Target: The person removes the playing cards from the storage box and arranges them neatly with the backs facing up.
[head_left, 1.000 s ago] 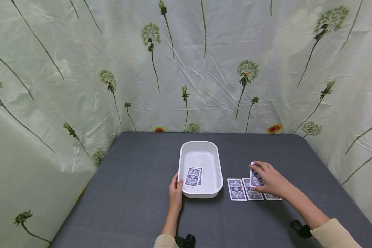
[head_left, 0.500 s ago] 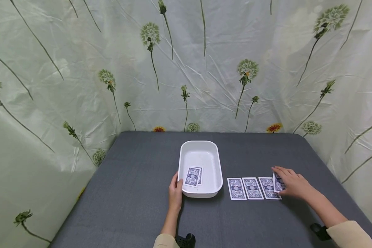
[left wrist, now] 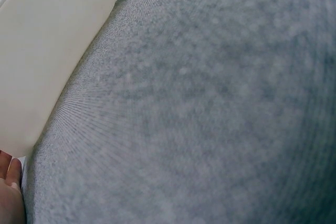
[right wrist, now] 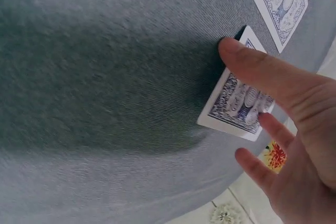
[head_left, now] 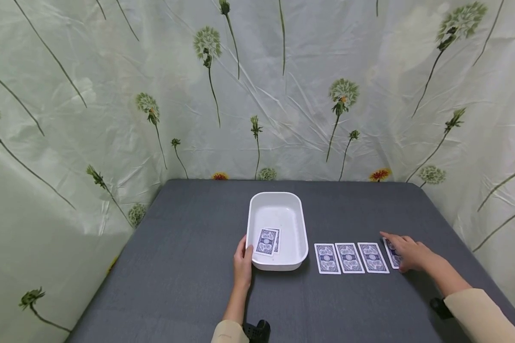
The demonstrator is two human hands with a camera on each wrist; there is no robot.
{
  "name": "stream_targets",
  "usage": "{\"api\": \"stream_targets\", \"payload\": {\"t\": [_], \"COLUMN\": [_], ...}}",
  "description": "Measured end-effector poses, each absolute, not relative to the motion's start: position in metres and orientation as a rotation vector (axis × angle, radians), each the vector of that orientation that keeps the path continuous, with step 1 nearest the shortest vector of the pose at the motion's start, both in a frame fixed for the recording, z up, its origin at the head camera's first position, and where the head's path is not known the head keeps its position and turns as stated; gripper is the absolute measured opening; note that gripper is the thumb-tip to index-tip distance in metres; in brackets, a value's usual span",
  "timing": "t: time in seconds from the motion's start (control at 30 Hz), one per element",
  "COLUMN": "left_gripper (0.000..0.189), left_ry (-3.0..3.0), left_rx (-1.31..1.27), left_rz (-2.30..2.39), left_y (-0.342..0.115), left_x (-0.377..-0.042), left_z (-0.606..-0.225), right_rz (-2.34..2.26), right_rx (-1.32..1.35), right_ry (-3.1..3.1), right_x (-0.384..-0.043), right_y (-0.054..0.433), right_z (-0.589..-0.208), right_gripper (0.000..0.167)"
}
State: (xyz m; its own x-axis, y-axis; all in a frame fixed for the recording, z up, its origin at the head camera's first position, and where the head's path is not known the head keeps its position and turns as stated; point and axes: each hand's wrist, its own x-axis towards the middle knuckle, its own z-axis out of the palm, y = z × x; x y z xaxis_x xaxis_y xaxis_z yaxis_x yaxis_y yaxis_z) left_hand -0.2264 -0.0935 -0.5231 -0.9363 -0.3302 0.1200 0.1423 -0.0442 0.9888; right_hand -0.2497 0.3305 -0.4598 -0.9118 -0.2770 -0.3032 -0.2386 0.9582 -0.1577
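Observation:
My left hand (head_left: 242, 267) grips the near left side of a white plastic tub (head_left: 281, 209), thumb at the rim. Inside, two blue-backed playing cards (head_left: 266, 242) lie face down and overlapping. To the right, my right hand (head_left: 416, 256) holds another blue-backed playing card (head_left: 392, 253) by its edges, low at the end of a row. In the right wrist view, the thumb (right wrist: 252, 61) is on one edge of this card (right wrist: 228, 106); the index finger is mostly hidden. The tub's outer wall (left wrist: 47, 51) fills the left wrist view's upper left.
Three face-down cards lie side by side between tub and right hand: the left card (head_left: 327, 258), the middle card (head_left: 349, 257) and the right card (head_left: 373, 257). A grey cloth covers the table (head_left: 189, 267). Behind it hangs a flowered curtain (head_left: 283, 119).
My right hand has carried its card rightward from over the row, then lowered it at the row's right end. My left hand keeps its hold on the tub.

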Motion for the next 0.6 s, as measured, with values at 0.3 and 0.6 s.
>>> {"api": "stream_targets", "payload": {"t": [0.3, 0.6], "left_gripper": [0.040, 0.039], "left_ry": [-1.939, -1.909], "left_rx": [0.195, 0.189], "left_rz": [-2.033, -2.063], "left_y": [-0.090, -0.090], "left_x": [-0.220, -0.212], "left_z": [-0.512, -0.494], "right_rz": [-0.136, -0.093], "right_rx": [-0.396, -0.408], "right_ry": [2.651, 2.647], "right_x": [-0.257, -0.260], "right_y": [0.326, 0.325], "right_z": [-0.456, -0.454], "right_gripper": [0.086, 0.083]}}
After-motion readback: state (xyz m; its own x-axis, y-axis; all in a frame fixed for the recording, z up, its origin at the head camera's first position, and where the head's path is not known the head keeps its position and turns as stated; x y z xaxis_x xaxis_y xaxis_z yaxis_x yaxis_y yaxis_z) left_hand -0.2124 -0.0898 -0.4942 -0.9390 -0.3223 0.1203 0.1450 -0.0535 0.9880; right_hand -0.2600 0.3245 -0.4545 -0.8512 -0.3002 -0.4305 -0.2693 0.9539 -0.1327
